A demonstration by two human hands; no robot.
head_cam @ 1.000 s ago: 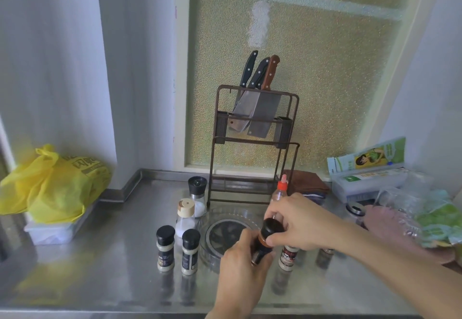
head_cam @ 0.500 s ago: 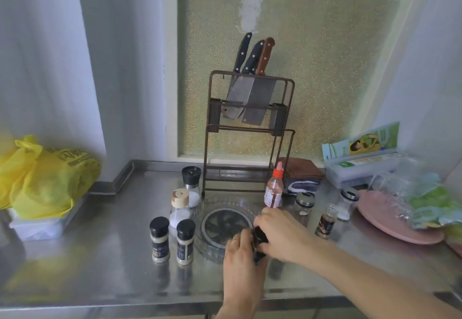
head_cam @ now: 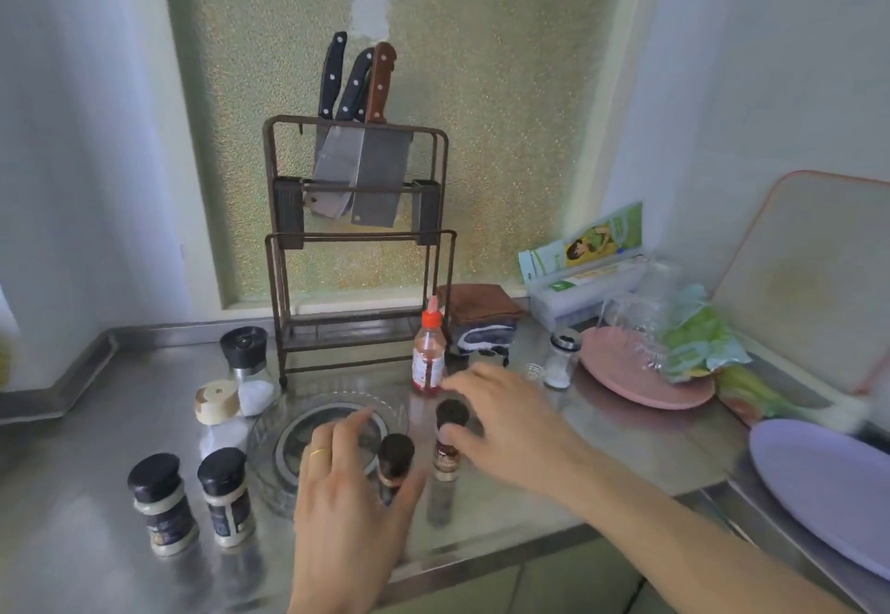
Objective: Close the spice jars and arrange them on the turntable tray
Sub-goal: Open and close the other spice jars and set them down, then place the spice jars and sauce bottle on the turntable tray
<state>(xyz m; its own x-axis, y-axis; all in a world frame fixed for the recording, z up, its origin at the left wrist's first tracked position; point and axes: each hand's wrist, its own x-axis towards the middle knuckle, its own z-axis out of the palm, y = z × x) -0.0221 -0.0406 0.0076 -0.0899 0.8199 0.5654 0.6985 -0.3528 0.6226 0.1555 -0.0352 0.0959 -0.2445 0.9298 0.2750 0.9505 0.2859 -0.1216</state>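
— What has changed on the counter? Both hands have let go of the dark-capped jar (head_cam: 395, 462) they were twisting half a second ago; it now stands upright at the near right edge of the clear turntable tray (head_cam: 269, 440).

— And the hands? The left hand (head_cam: 346, 512) hovers beside that jar, fingers spread and loose, ring visible. The right hand (head_cam: 505, 416), fingers extended, reaches over a second capped jar (head_cam: 450, 440); whether the thumb touches it is blurred.

— Beyond them? Two black-lidded jars (head_cam: 192, 500) stand left of the tray, a red-capped bottle (head_cam: 427, 358) far of it, a knife rack (head_cam: 359, 247) behind.
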